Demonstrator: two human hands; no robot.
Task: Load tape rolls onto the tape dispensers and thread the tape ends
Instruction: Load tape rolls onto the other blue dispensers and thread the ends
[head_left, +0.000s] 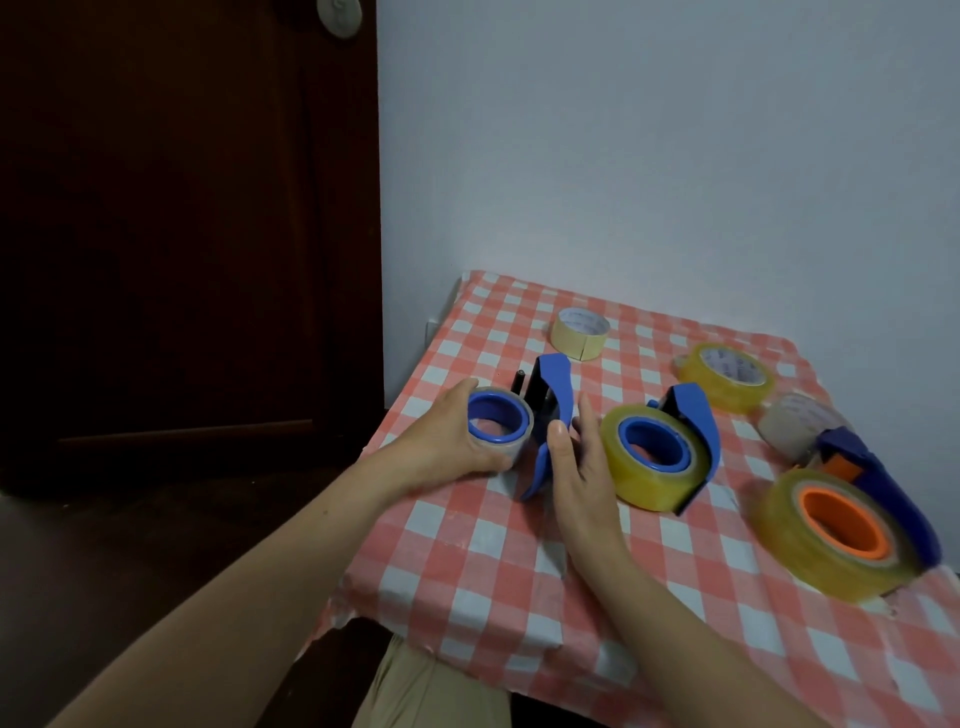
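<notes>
Both bare forearms reach toward the table's left edge; the left hand (451, 441) curls closed, the right hand (576, 467) lies flat, fingers (586, 415) straight.

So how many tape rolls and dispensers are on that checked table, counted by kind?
Blue tape dispensers: 3, at left, middle and right.
Rolls sitting on dispensers: 3, clear, yellowish and yellowish with an orange hub.
Loose rolls: 3, cream, yellowish and whitish.
Total: 9.

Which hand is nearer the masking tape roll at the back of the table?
Right. The right hand sits closer below the masking tape roll; the left hand is farther left, gripping a clear tape roll.
</notes>
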